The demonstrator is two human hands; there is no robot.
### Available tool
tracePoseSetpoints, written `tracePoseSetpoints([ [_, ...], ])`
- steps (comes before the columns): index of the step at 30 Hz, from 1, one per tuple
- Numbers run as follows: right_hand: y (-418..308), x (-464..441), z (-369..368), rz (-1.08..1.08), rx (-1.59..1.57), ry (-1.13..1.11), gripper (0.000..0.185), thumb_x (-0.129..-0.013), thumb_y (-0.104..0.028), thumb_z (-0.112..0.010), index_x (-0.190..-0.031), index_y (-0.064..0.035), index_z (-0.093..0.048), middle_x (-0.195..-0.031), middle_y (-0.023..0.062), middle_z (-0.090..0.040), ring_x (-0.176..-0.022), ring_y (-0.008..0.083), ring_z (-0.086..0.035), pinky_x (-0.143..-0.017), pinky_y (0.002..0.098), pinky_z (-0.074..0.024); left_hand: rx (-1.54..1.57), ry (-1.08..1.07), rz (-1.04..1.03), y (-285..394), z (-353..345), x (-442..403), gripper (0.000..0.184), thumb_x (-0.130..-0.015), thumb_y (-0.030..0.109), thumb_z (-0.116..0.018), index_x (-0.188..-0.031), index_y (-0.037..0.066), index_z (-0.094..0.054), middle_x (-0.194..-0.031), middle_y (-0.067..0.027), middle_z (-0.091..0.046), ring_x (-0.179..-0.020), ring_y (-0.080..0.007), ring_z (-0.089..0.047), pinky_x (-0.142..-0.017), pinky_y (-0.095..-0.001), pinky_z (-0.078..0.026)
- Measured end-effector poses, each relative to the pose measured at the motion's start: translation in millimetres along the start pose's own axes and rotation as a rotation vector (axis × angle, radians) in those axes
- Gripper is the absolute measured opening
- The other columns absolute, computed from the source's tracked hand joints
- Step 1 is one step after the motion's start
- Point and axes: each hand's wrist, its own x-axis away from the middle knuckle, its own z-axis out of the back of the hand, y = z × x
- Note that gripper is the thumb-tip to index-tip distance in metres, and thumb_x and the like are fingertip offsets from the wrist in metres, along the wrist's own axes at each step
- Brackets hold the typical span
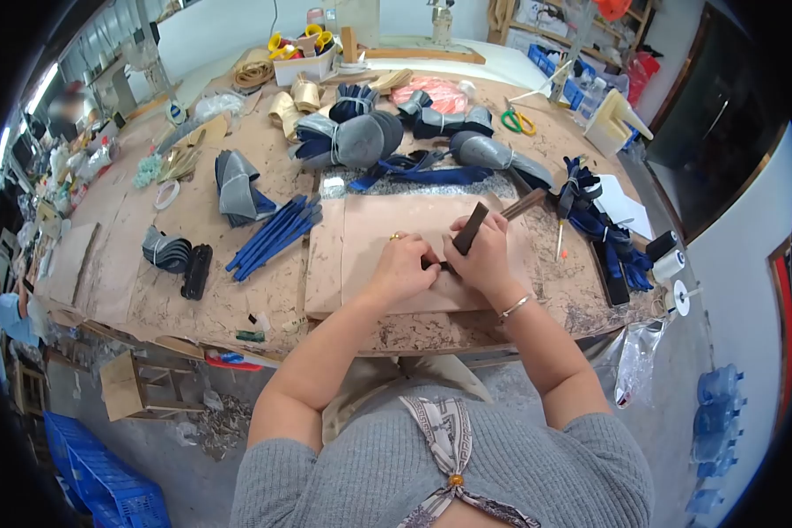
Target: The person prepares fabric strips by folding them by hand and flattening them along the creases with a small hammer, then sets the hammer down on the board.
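So our right hand [487,249] has its fingers wrapped around a flat dark bar [471,227], tilted above the pale board [370,220] near the middle of the surface [422,333]. Our left hand [407,267] is just left, fingers curled over a small dark piece [428,262] that's mostly hidden, so we can't tell if they're gripping. Behind the right hand, a brown stick's [524,204] near end is blocked from us.

One left hand [405,267] and one right hand [484,255] share one desk [405,336], one ring [394,236] and one bracelet [515,306]. Also pictured: one pair of green-and-yellow-handled scissors [518,122], one black spool [662,246], two white spools [669,265] and one wooden stool [123,387].
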Motion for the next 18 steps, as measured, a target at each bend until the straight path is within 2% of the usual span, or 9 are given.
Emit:
tracePoseSetpoints([
  [1,1.2,-6.2,4.9,0.000,0.024,-0.059,0.015,-0.073,-0.016,-0.075,-0.079,-0.0087,-0.063,-0.076,0.0039,-0.063,-0.081,0.0242,-0.060,-0.089,0.0415,-0.0378,-0.002,0.008,-0.008,-1.4,0.6,-1.2,0.010,-0.069,0.011,-0.073,-0.075,0.004,-0.071,-0.084,-0.0118,-0.066,-0.093,-0.0311,-0.059,-0.087,-0.0402,-0.048],
  [4,-11.7,-20.5,17.8,0.092,0.204,0.143,0.014,-0.073,-0.016,-0.075,-0.080,-0.0095,-0.064,-0.076,0.0045,-0.063,-0.081,0.0244,-0.059,-0.089,0.0402,-0.0381,-0.006,0.006,-0.006,0.3,3.9,0.0,0.010,-0.069,0.012,-0.073,-0.075,0.004,-0.070,-0.084,-0.0117,-0.066,-0.093,-0.0315,-0.059,-0.087,-0.0405,-0.048],
  [7,-17.0,-7.4,1.0,-0.050,0.083,0.149,0.012,-0.074,-0.015,-0.074,-0.079,-0.0105,-0.064,-0.076,0.0050,-0.063,-0.079,0.0234,-0.060,-0.089,0.0394,-0.0382,-0.038,0.000,-0.039,-2.7,3.3,4.8,0.010,-0.069,0.012,-0.073,-0.074,0.004,-0.069,-0.083,-0.0114,-0.066,-0.092,-0.0314,-0.059,-0.086,-0.0408,-0.048],
  [8,-7.6,-0.6,-8.9,-0.011,-0.076,0.047,0.011,-0.074,-0.015,-0.073,-0.078,-0.0108,-0.064,-0.074,0.0044,-0.063,-0.077,0.0226,-0.060,-0.088,0.0394,-0.0380,-0.060,0.001,-0.070,-4.6,5.0,2.7,0.010,-0.069,0.012,-0.073,-0.074,0.004,-0.069,-0.083,-0.0113,-0.066,-0.091,-0.0313,-0.059,-0.086,-0.0409,-0.048],
  [11,3.0,-9.4,1.8,0.075,0.087,-0.010,0.011,-0.075,-0.015,-0.073,-0.078,-0.0102,-0.064,-0.072,0.0036,-0.063,-0.076,0.0225,-0.060,-0.088,0.0396,-0.0382,-0.013,0.026,-0.086,-10.9,5.1,6.3,0.010,-0.069,0.012,-0.073,-0.074,0.004,-0.069,-0.082,-0.0119,-0.065,-0.091,-0.0316,-0.059,-0.085,-0.0411,-0.048],
  [12,-3.6,-15.5,8.1,0.107,0.170,0.052,0.012,-0.074,-0.014,-0.074,-0.078,-0.0099,-0.063,-0.070,0.0032,-0.063,-0.077,0.0222,-0.060,-0.087,0.0398,-0.0386,-0.012,0.034,-0.084,-10.0,5.7,6.5,0.010,-0.069,0.012,-0.073,-0.074,0.004,-0.069,-0.082,-0.0119,-0.065,-0.091,-0.0317,-0.059,-0.085,-0.0411,-0.049],
  [15,-25.8,-12.4,5.5,-0.068,0.005,0.194,0.012,-0.073,-0.013,-0.074,-0.078,-0.0093,-0.063,-0.072,0.0034,-0.063,-0.078,0.0224,-0.061,-0.087,0.0398,-0.0391,0.001,0.035,-0.055,-6.8,5.0,13.3,0.010,-0.069,0.011,-0.073,-0.074,0.004,-0.069,-0.082,-0.0120,-0.065,-0.090,-0.0319,-0.059,-0.084,-0.0411,-0.049],
  [17,-10.8,-2.6,-8.0,-0.053,-0.117,-0.035,0.013,-0.072,-0.014,-0.076,-0.079,-0.0102,-0.064,-0.076,0.0039,-0.065,-0.081,0.0242,-0.061,-0.089,0.0417,-0.0388,-0.005,0.024,-0.065,-8.3,10.9,9.7,0.010,-0.069,0.011,-0.073,-0.073,0.003,-0.069,-0.081,-0.0120,-0.065,-0.090,-0.0318,-0.059,-0.084,-0.0410,-0.049],
  [18,-8.1,-5.5,-3.1,-0.045,-0.089,-0.059,0.013,-0.072,-0.014,-0.076,-0.078,-0.0104,-0.065,-0.077,0.0038,-0.065,-0.081,0.0247,-0.061,-0.089,0.0415,-0.0389,-0.036,0.024,-0.055,-12.0,13.1,12.2,0.010,-0.069,0.010,-0.073,-0.073,0.003,-0.068,-0.081,-0.0120,-0.065,-0.090,-0.0316,-0.059,-0.084,-0.0410,-0.049],
])
